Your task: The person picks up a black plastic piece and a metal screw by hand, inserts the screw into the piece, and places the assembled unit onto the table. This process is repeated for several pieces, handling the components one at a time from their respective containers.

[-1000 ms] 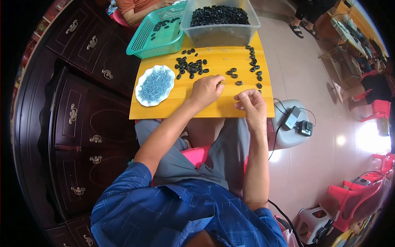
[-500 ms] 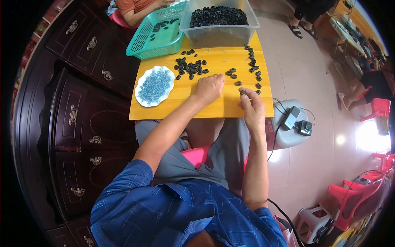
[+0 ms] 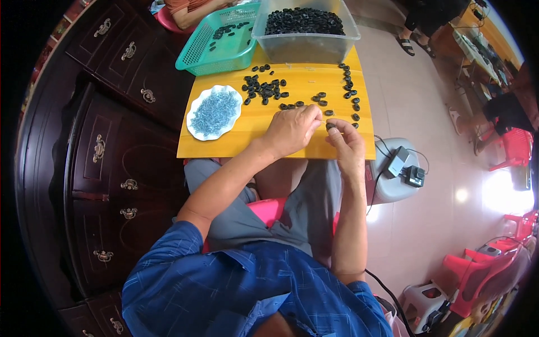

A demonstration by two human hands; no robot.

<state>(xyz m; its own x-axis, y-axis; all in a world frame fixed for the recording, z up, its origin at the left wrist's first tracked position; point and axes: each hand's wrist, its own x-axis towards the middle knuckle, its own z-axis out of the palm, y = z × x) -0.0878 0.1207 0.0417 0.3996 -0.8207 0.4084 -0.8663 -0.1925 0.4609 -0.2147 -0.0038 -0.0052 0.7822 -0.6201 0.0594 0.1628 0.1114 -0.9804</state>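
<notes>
Between the thumb and fingers of my right hand is a small black oval ring-like piece. My left hand is pinched closed just left of it, with a small thin clear piece barely showing at the fingertips. The hands are close together above the near part of the yellow table. Just beyond them lie loose black pieces, and one more sits by my right fingertips. Left of my left hand stands a white wavy-rimmed plate heaped with small clear bluish pieces.
A black cluster lies mid-table; a row of black pieces lines the right edge. At the back are a green basket and a clear bin of black pieces. Dark drawers flank the left. Another person's arm is beyond.
My left hand has moved right and slightly nearer, up to the black piece in my right hand. Black pieces it covered now show beyond it. My right hand has barely moved.
</notes>
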